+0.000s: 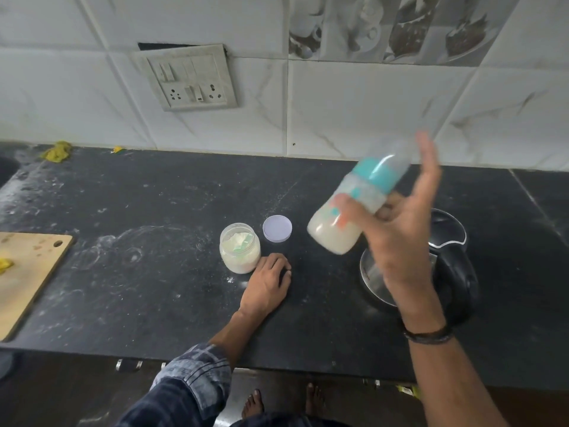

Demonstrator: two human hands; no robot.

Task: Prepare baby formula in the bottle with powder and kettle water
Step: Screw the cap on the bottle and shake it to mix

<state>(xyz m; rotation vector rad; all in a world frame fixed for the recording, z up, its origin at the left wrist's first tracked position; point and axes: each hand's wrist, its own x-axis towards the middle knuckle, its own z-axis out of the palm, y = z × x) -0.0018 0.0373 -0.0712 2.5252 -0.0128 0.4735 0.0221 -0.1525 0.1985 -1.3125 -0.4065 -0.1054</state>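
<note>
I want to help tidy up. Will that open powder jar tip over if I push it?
The powder jar is short and wide, so it would probably slide rather than tip. Its lid lies beside it, so a hard bump could spill powder. It looks like plastic, so likely light.

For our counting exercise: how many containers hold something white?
2: the powder jar on the counter by the left hand; the bottle in the right hand. The kettle hides its inside.
</note>
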